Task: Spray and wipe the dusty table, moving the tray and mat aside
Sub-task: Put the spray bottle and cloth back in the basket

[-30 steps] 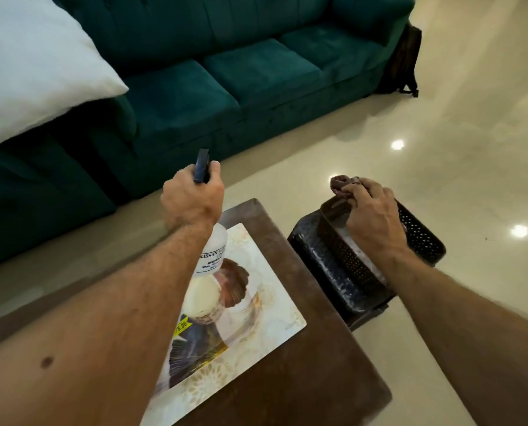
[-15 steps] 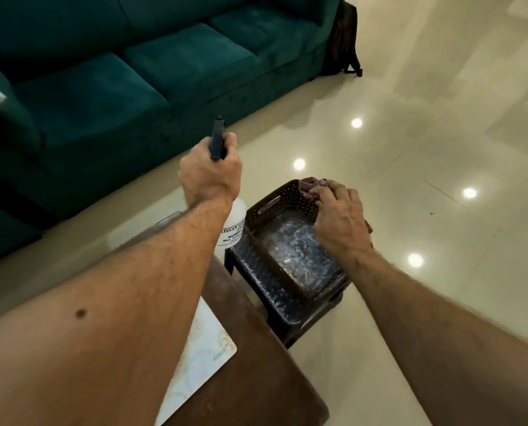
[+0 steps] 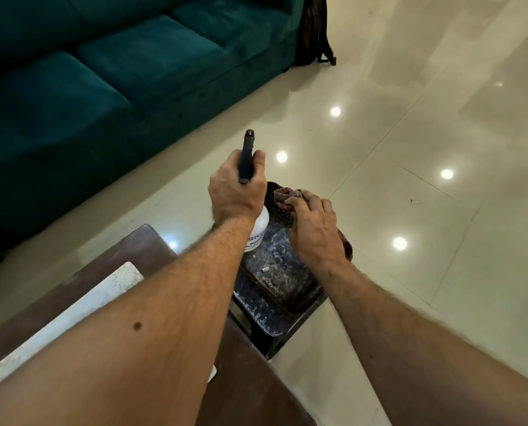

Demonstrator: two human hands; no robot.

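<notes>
My left hand [image 3: 236, 192] grips spray bottle [image 3: 258, 230] | my right hand [image 3: 313, 229] pinches cloth [image 3: 282, 196] and tray [image 3: 282, 282] rim | mat [image 3: 81, 305] on surface [image 3: 127, 253] at 8 o'clock

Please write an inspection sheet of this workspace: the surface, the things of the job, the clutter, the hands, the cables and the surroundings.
Surface: brown wooden table, lower left, partly hidden by the left forearm.
Job's things: pale mat lies on the table; dark perforated tray sits on a dark stool beside the table; white spray bottle with dark trigger head; brownish cloth.
Clutter: small pale object inside the tray, too small to identify.
Hands: left hand grips the bottle's head; right hand holds the cloth at the tray's rim.
Cables: nothing seen.
Surroundings: teal sofa, glossy tiled floor, dark bag at the sofa's end.
</notes>
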